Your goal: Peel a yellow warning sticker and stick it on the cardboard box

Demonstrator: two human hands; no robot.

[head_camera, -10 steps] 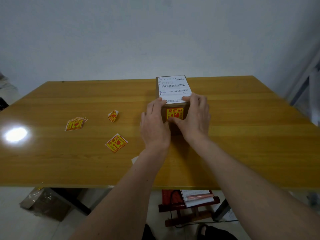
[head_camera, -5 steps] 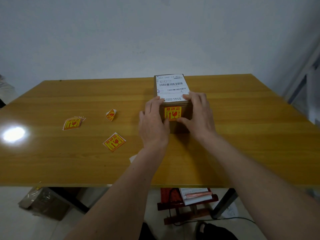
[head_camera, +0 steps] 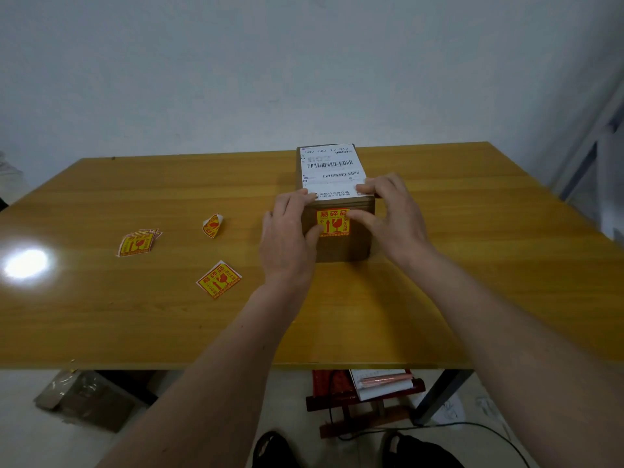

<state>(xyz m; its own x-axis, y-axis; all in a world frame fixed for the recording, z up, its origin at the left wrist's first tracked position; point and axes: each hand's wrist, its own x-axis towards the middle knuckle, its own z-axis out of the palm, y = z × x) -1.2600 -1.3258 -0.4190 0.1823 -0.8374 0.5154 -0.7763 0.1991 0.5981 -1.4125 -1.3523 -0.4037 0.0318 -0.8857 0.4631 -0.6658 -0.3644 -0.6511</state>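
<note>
A brown cardboard box (head_camera: pixel 341 246) stands on the wooden table (head_camera: pixel 472 265), a white shipping label (head_camera: pixel 332 167) on its top. A yellow warning sticker (head_camera: pixel 332 222) with red print is stuck on the box's near face. My left hand (head_camera: pixel 287 238) rests against the box's left near corner, fingers on the top edge and thumb by the sticker's left side. My right hand (head_camera: pixel 393 217) holds the right near corner, fingers on the top edge, thumb touching the sticker's right edge.
On the table to the left lie a small stack of yellow stickers (head_camera: pixel 138 243), a curled sticker backing (head_camera: pixel 212 225) and a single flat sticker (head_camera: pixel 218 279). Under the table are a cardboard piece (head_camera: pixel 84 400) and a red stool with papers (head_camera: pixel 364 393).
Both hands have spread apart off the box's near face toward its corners, uncovering the whole sticker. The box has not moved on the table.
</note>
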